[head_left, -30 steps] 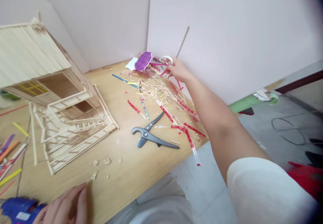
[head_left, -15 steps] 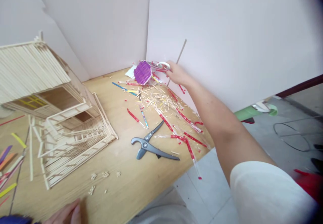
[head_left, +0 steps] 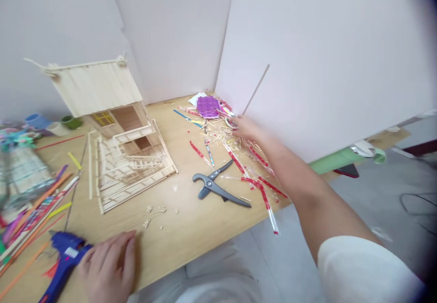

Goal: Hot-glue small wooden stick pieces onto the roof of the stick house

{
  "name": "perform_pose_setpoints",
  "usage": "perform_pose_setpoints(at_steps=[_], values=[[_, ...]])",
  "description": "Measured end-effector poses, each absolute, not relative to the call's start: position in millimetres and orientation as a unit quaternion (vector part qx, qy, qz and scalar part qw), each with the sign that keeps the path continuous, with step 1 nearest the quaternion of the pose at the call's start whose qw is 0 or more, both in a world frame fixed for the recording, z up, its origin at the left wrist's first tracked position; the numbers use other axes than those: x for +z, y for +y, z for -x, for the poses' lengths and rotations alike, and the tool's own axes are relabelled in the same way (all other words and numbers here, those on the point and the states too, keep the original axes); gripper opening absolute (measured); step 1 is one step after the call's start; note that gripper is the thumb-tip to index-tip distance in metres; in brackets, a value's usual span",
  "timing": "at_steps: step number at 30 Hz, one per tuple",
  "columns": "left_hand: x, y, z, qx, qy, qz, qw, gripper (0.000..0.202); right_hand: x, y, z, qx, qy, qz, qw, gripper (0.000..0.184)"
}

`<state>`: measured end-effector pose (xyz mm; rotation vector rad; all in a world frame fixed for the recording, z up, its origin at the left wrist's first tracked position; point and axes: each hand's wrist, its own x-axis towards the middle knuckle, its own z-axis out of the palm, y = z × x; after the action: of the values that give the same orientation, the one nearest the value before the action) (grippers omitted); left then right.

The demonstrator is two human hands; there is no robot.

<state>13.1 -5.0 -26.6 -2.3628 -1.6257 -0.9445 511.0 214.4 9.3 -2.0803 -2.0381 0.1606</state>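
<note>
A person's right hand (head_left: 246, 127) reaches across a cluttered wooden counter (head_left: 191, 243) into the far corner, where two pale walls meet. Its fingers (head_left: 237, 121) curl at a small white ring (head_left: 230, 121) (tape roll or handle, too small to tell), but whether the grip pinches it cannot be told from this view. The ring lies at the edge of a heap of wood splinters (head_left: 221, 135), beside a purple stick panel (head_left: 208, 107). A thin stick (head_left: 256, 89) leans against the wall just past the hand.

Red-and-clear plastic wrappers (head_left: 262, 193) trail from the heap toward the counter's front edge, and grey-handled cutting pliers (head_left: 215, 187) lie open among them.

At lower left, the left hand (head_left: 108, 262) rests palm down on the counter, its grip spread and holding nothing, just beside a blue hot glue gun (head_left: 66, 257) lying on its side. Nearby stands a model house of craft sticks (head_left: 112, 130), with a pitched roof, a yellow-framed window and an open front. Glue-crusted crumbs (head_left: 153, 212) lie between the house and the left hand, and a spill of coloured sticks (head_left: 37, 207) fills the counter's left end.
</note>
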Motion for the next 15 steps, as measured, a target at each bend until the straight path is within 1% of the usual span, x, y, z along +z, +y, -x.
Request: perform_pose_setpoints(at_steps=[1, 4, 5, 7, 10, 13, 15], values=[[-26, -5, -14, -0.321, -0.532, 0.780, 0.069, 0.009, 17, 210, -505, 0.043, -0.693, 0.710, 0.117, 0.047], [-27, -6, -16, -0.346, -0.525, 0.774, 0.081, 0.007, 46, 192, -484, -0.003, -0.683, 0.717, 0.142, 0.023], [-27, -7, -16, -0.352, -0.523, 0.772, 0.081, 0.007, 55, 184, -476, -0.022, -0.677, 0.719, 0.155, 0.018], [-28, -11, -17, -0.366, -0.522, 0.767, 0.074, 0.008, 73, 165, -458, -0.063, -0.668, 0.718, 0.188, 0.020], [-27, -23, -16, -0.380, -0.525, 0.760, 0.055, 0.012, 92, 128, -428, -0.103, -0.674, 0.693, 0.234, 0.028], [-21, -44, -8, -0.392, -0.539, 0.743, 0.050, 0.014, 100, 75, -394, -0.081, -0.715, 0.646, 0.256, 0.045], [-17, -60, 3, -0.417, -0.546, 0.723, 0.073, 0.013, 89, 27, -372, -0.035, -0.742, 0.601, 0.295, 0.045]])
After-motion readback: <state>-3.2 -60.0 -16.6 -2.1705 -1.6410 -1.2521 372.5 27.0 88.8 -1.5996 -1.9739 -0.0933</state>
